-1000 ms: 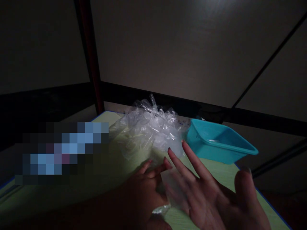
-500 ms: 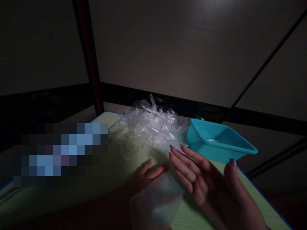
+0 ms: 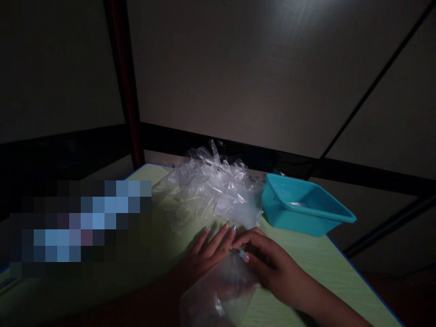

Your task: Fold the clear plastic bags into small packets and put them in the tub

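Observation:
A clear plastic bag (image 3: 221,295) lies at the near edge of the view, partly under my forearms' reach. My left hand (image 3: 209,252) rests flat with its fingers stretched out, beside the top edge of this bag. Thumb and fingers of my right hand (image 3: 264,259) are closed in a pinch at the bag's upper edge, touching the left fingertips. The exact spot of the pinch is partly hidden by the fingers. Beyond both hands sits a crumpled heap of clear plastic bags (image 3: 211,181).
A turquoise plastic basin (image 3: 303,220) stands right of the heap, with something pale inside. The light green table (image 3: 316,259) has a blue edge. A blurred-out patch (image 3: 81,222) covers the left side. Dark-framed wall panels (image 3: 221,68) rise behind.
My right hand has turned over from an open, palm-up pose and come down to pinch the bag's edge. My left hand stays flat nearby, its fingers now more visible.

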Tool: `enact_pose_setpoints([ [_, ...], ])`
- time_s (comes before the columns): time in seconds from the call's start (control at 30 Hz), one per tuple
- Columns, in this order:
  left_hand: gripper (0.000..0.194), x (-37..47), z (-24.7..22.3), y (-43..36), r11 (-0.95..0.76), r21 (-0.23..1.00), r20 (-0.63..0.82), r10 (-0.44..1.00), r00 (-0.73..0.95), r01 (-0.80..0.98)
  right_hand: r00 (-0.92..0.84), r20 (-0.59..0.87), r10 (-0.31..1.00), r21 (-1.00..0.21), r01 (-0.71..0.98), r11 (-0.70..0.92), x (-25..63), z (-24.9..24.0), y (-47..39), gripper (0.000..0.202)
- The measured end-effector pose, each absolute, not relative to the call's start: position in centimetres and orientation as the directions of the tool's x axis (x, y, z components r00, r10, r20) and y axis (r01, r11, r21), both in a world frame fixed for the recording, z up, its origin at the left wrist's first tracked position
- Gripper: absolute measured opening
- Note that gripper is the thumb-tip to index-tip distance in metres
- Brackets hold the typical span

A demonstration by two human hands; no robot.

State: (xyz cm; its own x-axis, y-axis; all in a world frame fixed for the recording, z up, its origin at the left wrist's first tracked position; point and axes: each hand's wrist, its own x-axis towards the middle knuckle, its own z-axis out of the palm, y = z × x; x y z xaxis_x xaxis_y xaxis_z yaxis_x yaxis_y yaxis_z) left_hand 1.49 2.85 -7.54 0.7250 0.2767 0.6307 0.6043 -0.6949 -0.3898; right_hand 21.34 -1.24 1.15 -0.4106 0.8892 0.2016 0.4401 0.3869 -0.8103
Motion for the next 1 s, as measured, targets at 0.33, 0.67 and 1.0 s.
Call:
enact_pose_setpoints([
  [0.33, 0.052, 1.9, -6.1, 1.6, -0.759, -0.172, 0.585, 0.434, 0.685, 0.627, -0.460, 0.171, 0.871, -0.894, 0.299, 0.333, 21.4, 0.6, -0.5, 0.011],
  [0.67, 0.055, 0.9, -6.0, 2.1, -0.851, -0.013, 0.528, 0.441, 0.726, 0.526, -0.512, 0.155, 0.845, -0.824, 0.405, 0.397, 21.4, 1.8, -0.5, 0.022],
  [1.0, 0.054, -1.9, -1.3, 1.8, -0.520, 0.770, 0.286, 0.798, 0.530, 0.369, -0.468, 0.086, 0.880, -0.836, 0.446, 0.319, 22.3, 1.5, -0.7, 0.023],
])
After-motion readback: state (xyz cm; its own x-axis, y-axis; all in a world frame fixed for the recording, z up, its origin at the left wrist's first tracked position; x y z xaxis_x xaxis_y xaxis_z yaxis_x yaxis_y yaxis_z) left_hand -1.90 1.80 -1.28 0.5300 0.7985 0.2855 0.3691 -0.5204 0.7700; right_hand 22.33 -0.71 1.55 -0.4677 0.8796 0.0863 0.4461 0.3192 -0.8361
